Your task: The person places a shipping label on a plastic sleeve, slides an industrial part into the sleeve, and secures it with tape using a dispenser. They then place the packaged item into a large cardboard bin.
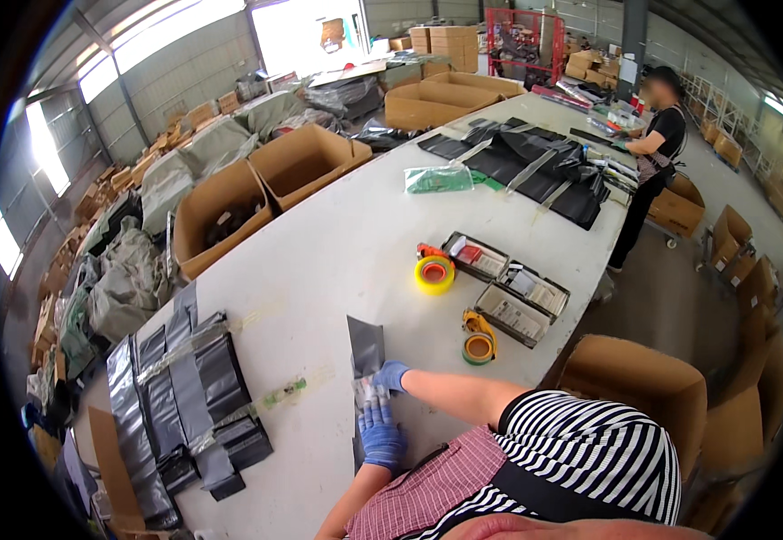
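Both my hands wear blue gloves and rest at a grey plastic mailing bag (366, 346) on the white table (319, 261). My left hand (380, 438) lies flat, its fingers stretched out over the bag's lower part. Just beyond those fingertips, my right hand (393, 375) touches the bag's edge; its fingers are partly hidden, so I cannot tell whether they grip. To the right sit a red tape dispenser with a yellow roll (434, 274) and a yellow tape dispenser (478, 345). Dark trays (513, 315) beside them contain printed labels or cards.
Flat stacks of grey and black bags (189, 396) are taped at the left. More black bags (535, 162) and a green packet (438, 179) lie farther up. Large open cartons (220, 216) line the far edge; another carton (639, 382) stands at my right. A co-worker (661, 135) stands at the far end.
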A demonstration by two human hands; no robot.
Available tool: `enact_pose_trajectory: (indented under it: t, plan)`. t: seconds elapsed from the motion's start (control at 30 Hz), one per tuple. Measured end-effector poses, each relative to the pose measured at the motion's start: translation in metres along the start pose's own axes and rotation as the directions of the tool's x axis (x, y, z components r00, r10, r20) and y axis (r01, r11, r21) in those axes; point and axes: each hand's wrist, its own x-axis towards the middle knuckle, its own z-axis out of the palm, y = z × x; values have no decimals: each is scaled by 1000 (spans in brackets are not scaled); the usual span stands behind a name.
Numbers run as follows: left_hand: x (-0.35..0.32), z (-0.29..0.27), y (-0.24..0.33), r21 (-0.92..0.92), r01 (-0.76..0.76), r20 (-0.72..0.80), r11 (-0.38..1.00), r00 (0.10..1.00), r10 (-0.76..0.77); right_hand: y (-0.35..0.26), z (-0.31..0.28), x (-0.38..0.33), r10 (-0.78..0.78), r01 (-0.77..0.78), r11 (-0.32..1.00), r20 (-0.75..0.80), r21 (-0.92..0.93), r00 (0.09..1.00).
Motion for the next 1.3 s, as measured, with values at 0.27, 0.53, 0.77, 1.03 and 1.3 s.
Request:
enact_pose_trajectory:
  t: [0.27,0.53,0.77,1.03,1.3]
  plan:
    - [70,30,-45,-439,36,-78,898,994,-78,17,-1,-17,144,-158,941,67,298,987]
    - [94,47,-48,-673,113,31,731,992,-124,34,10,-13,68,-41,869,-39,493,997]
    - [92,72,-83,-723,123,22,680,988,-156,20,22,-38,-56,70,596,-46,800,997]
    - [112,46,-96,-818,94,15,567,990,-142,-11,-8,-58,-117,170,814,-130,556,985]
    - [71,-26,-119,-405,82,-366,910,898,-244,29,-12,-89,-239,296,818,-176,494,955]
